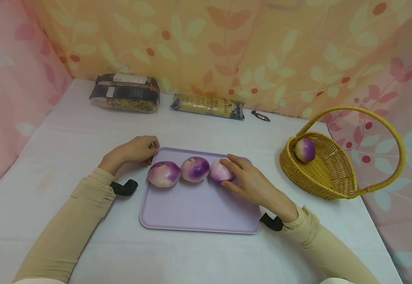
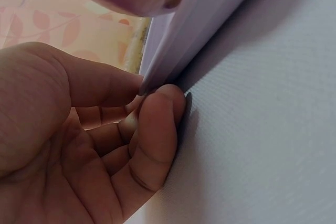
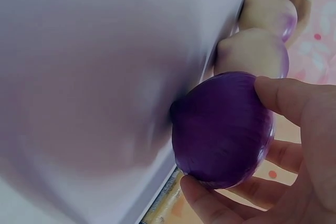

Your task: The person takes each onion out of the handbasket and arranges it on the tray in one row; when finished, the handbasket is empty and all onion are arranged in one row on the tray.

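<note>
A lilac tray (image 1: 202,209) lies on the table with three purple-and-white onions in a row along its far side. My left hand (image 1: 136,150) is at the tray's far left corner; in the left wrist view its thumb and curled fingers (image 2: 157,124) pinch the rim. The left onion (image 1: 164,174) and the middle onion (image 1: 195,169) sit side by side. Around the right onion (image 1: 221,171) curl the thumb and fingers of my right hand (image 1: 250,181). The right wrist view shows this onion (image 3: 223,129) with its deep purple side, its lower tip at the tray surface.
At the right stands a yellow wicker basket (image 1: 319,189) with a tall handle and another onion (image 1: 304,150) inside. Along the back lie a dark bag of pasta (image 1: 125,93), a long yellow packet (image 1: 208,105) and a small wrapped candy (image 1: 260,116). A patterned curtain rises behind the table.
</note>
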Motion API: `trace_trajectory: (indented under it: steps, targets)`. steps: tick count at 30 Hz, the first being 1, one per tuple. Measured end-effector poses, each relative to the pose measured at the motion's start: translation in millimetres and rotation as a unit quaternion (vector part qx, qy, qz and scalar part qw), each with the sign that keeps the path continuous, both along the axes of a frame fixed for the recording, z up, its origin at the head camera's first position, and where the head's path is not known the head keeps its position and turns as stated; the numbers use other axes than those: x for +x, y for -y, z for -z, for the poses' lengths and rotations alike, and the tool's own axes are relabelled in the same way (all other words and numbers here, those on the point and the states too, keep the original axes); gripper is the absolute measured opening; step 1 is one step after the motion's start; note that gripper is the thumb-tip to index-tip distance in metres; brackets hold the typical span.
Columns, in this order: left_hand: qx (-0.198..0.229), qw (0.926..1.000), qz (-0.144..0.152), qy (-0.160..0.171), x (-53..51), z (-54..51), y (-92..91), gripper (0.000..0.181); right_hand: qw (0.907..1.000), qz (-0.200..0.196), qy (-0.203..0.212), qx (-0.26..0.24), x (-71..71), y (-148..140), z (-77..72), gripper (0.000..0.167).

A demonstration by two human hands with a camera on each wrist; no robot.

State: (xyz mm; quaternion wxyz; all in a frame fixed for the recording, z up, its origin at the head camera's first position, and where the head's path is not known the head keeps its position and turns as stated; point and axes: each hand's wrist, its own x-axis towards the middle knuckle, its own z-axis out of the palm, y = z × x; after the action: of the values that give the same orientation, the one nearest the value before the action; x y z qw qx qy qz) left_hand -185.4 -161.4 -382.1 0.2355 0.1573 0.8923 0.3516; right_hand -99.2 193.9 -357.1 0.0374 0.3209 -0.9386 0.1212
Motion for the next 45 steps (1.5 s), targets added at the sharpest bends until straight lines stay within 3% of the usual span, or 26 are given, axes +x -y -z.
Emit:
trace_trajectory:
  steps: [45]
  targets:
    - [0.004, 0.9999, 0.007, -0.008, 0.9, -0.6, 0.5, 0.018, 0.9995, 0.013, 0.006, 0.029, 1.1, 7.3, -0.5, 0.065]
